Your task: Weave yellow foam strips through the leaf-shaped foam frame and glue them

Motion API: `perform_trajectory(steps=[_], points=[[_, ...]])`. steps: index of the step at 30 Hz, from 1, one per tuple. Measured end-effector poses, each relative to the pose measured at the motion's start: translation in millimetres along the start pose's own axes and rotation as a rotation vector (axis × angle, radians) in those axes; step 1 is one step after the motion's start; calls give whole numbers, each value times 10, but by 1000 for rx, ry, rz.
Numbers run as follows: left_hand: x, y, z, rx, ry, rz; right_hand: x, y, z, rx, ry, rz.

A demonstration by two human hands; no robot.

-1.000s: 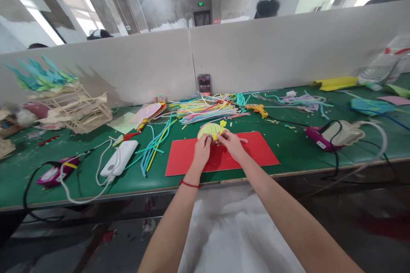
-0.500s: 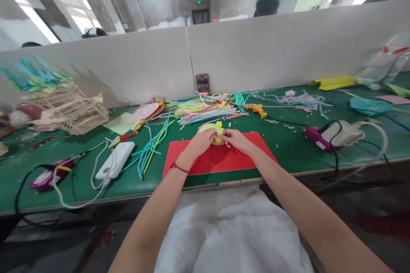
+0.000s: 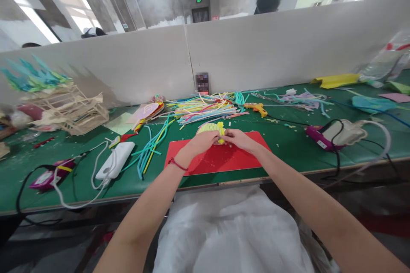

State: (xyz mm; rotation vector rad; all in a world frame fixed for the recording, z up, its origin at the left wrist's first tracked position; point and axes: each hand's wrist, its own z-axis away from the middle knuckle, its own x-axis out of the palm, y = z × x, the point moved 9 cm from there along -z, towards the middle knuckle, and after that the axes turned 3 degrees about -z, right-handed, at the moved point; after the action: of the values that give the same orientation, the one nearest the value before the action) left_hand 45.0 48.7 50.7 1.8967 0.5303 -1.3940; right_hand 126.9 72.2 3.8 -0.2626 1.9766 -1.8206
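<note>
A small yellow ribbed craft piece [image 3: 211, 127] sits at the far edge of a red mat [image 3: 218, 160] on the green table. My left hand [image 3: 201, 141] and my right hand [image 3: 238, 138] meet over it, fingertips pinched together on a little yellow part at its front. Both hands rest low on the mat, wrists apart. A red string circles my left wrist. What lies under the fingertips is mostly hidden.
A pile of coloured foam strips [image 3: 201, 108] lies behind the mat, loose teal strips [image 3: 150, 147] to its left. A yellow glue gun [image 3: 256, 108], a white power bank [image 3: 115, 160] with cable, a purple tool [image 3: 317, 136] and a wooden stick model [image 3: 70, 108] stand around. White partition behind.
My left hand has swung from beside the craft piece to meet my right hand at its front. The view has shifted slightly; the mat and the piece stay put.
</note>
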Motion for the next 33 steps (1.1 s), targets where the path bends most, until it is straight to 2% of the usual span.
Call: perform_trajectory(steps=[9,13,18,24,28,33], points=[[-10,35,-12,-6,-7,163,-20,-55,15,-85,8,8],[0,71,2,34,30,42,-48,-12,31,-83,22,41],[63,147,33,143,9,-154,-22,1,63,-63,18,-50],[64,33,38,31,36,-97,66,44,107,31,-24,-234],[52,21,63,-16,51,-136,95,55,131,41,-55,-229],[39,86,81,9,58,-127,87,20,148,9,-55,-202]])
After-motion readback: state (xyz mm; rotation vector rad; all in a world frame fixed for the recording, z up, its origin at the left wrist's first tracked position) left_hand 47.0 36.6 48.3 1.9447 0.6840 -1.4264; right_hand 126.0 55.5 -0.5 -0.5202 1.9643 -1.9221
